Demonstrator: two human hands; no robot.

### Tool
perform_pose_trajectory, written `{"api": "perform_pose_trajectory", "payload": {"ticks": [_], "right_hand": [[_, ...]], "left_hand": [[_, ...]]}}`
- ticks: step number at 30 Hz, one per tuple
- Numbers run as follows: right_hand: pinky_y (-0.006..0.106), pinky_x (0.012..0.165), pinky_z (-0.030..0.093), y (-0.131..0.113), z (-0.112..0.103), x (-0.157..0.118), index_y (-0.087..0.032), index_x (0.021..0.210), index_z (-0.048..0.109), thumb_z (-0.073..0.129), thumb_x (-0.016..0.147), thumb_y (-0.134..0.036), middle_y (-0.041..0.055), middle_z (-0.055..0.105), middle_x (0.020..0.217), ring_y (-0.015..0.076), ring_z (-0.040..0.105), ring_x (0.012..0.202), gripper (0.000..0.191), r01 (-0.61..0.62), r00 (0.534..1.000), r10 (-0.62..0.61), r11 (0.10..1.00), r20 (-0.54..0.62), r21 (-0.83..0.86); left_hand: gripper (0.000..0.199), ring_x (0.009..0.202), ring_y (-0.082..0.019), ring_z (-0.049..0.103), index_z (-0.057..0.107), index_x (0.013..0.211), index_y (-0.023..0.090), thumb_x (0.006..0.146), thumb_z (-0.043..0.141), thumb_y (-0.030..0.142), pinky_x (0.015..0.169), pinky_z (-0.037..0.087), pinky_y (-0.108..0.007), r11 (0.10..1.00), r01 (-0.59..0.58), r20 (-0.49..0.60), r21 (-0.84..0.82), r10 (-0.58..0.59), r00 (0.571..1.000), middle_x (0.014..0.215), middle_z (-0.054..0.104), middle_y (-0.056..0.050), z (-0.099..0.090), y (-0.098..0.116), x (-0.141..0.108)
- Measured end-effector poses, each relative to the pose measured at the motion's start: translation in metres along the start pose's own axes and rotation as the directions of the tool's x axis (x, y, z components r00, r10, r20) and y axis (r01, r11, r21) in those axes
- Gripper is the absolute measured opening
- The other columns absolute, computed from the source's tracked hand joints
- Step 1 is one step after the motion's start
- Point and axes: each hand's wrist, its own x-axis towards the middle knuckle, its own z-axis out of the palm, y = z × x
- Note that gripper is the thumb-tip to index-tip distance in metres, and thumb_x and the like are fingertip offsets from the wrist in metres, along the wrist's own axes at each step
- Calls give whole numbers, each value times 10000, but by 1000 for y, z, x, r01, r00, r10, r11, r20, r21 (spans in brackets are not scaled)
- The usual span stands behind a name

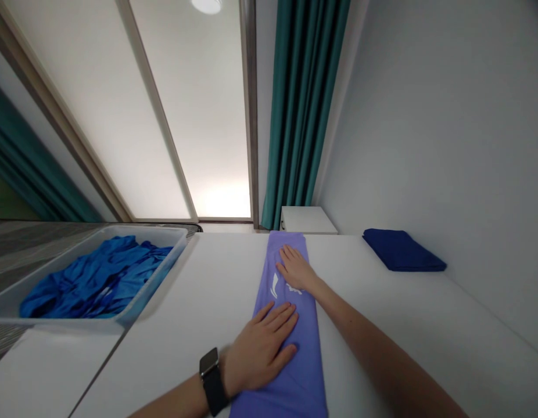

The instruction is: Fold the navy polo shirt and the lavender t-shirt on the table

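A purple garment with white print lies in a long narrow strip on the white table, running from the near edge of the view to the table's far edge. My left hand, with a dark watch on its wrist, rests flat on the middle of the strip, fingers spread. Farther up, my right hand lies flat near the strip's far end, beside the white print and partly over it. Neither hand grips the cloth.
To the left, a clear plastic bin holds crumpled blue cloth. A folded dark blue cloth lies at the right by the wall. Beyond the table stand a small white cabinet and a teal curtain.
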Motion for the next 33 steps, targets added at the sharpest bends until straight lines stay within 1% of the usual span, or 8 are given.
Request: {"api": "perform_pose_trajectory", "payload": {"ticks": [5,10,15,19,21,25,28,33], "right_hand": [[442,1181,206,0,-3,15,-15,1469,349,275,1001,-400,209,308,1546,270,253,1450,611,97,994,-99,994,39,56],[466,1183,187,-5,-12,9,-59,1477,352,267,1003,-365,186,325,1546,251,258,1450,570,92,995,-95,992,26,88],[448,1195,157,-26,-24,-22,-77,1486,349,286,1000,-389,168,305,1560,248,226,1461,581,108,991,-116,988,67,115],[452,1198,146,-49,-32,-49,-87,1501,326,305,996,-468,160,277,1572,258,201,1468,632,128,982,-149,977,118,169],[455,1203,127,-58,-35,-58,-95,1511,305,307,996,-480,146,257,1581,250,182,1473,643,146,976,-173,970,131,197],[461,1209,103,-68,-37,-65,-108,1522,276,321,995,-482,129,242,1587,233,163,1478,648,170,969,-206,957,137,233],[476,1209,97,-70,-38,-67,-130,1526,271,336,990,-495,120,250,1587,237,165,1478,652,192,964,-229,950,135,244],[492,1205,90,-72,-41,-71,-159,1521,297,370,984,-492,119,277,1579,254,176,1474,637,227,954,-269,937,131,267]], "left_hand": [[564,1441,-239,305,319,1506,185,1015,314,463,1204,219,-486,990,137,-25,-44,-138,990,1549,360,-93,9,19,5],[508,1379,-241,400,406,1455,200,1000,369,425,1174,277,-478,984,150,-69,-98,-157,985,1479,472,-81,-4,18,8],[373,1152,-245,575,582,1274,198,969,407,321,1006,438,-445,940,302,-236,-156,-333,913,1233,652,-92,-31,-34,16],[349,1026,-244,641,655,1158,166,953,407,301,956,470,-421,878,403,-251,-257,-464,850,1091,716,-93,-39,-91,26],[337,997,-234,651,669,1128,160,944,412,276,933,486,-391,869,410,-255,-278,-478,841,1043,727,-90,-36,-111,30],[348,1020,-220,627,642,1187,159,952,406,260,939,481,-375,921,325,-299,-216,-379,876,1079,699,-96,-24,-127,32],[377,1122,-224,571,590,1289,201,980,387,276,994,442,-407,958,270,-280,-95,-286,916,1230,634,-96,-18,-124,30],[399,1278,-238,461,551,1348,247,1002,366,316,1058,391,-444,971,239,-206,16,-231,951,1441,507,-63,-15,-119,24]]}}
